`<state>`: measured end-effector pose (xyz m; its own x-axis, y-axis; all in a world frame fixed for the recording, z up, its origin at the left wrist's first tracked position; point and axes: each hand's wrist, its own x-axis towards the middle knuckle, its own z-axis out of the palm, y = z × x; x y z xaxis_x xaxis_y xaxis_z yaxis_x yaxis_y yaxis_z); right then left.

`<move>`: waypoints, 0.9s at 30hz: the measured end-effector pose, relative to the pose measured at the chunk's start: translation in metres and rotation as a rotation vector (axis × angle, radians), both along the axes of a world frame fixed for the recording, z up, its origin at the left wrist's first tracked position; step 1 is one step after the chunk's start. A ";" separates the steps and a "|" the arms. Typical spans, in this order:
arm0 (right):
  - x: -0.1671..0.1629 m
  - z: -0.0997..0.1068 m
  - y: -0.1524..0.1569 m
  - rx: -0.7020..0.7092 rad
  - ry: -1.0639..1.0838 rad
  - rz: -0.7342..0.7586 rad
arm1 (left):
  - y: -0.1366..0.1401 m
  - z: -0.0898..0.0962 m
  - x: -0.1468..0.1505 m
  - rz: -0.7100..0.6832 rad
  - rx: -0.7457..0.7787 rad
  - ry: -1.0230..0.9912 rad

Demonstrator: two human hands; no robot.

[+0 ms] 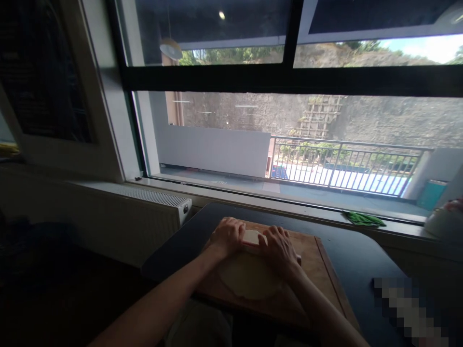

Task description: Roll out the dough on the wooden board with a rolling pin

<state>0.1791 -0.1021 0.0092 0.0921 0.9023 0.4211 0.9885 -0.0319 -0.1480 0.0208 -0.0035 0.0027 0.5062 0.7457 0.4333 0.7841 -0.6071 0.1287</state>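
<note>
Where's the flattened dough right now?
In the head view, low and slightly right of centre, the dough lies on the wooden board, with the left hand and right hand over its far part.

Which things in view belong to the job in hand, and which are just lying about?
Job in hand:
rolling pin under left hand and right hand
flattened dough
wooden board
dark table

Lying about, apparently:
green cloth on windowsill
pixelated item at right, unidentifiable
</note>
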 end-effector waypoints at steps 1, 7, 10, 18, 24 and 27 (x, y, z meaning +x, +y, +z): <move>0.004 0.002 0.008 -0.035 0.014 -0.051 | 0.007 0.001 0.005 0.027 -0.005 -0.006; 0.020 0.006 0.029 -0.154 0.052 -0.135 | 0.030 0.009 0.018 0.077 -0.050 0.020; 0.010 -0.008 0.012 -0.092 0.027 -0.074 | 0.011 0.001 0.001 0.016 -0.054 0.047; -0.015 -0.027 -0.034 0.013 -0.021 0.026 | -0.037 -0.013 -0.037 -0.104 -0.014 0.077; 0.003 -0.002 0.017 -0.134 0.020 -0.060 | 0.013 0.000 0.004 0.015 -0.079 0.073; 0.013 0.010 0.038 -0.179 0.003 -0.057 | 0.039 0.002 0.018 0.050 -0.101 0.069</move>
<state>0.1924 -0.0645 0.0193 0.1468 0.9561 0.2536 0.9838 -0.1144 -0.1383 0.0388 0.0354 0.0049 0.4929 0.8090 0.3204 0.8224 -0.5534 0.1321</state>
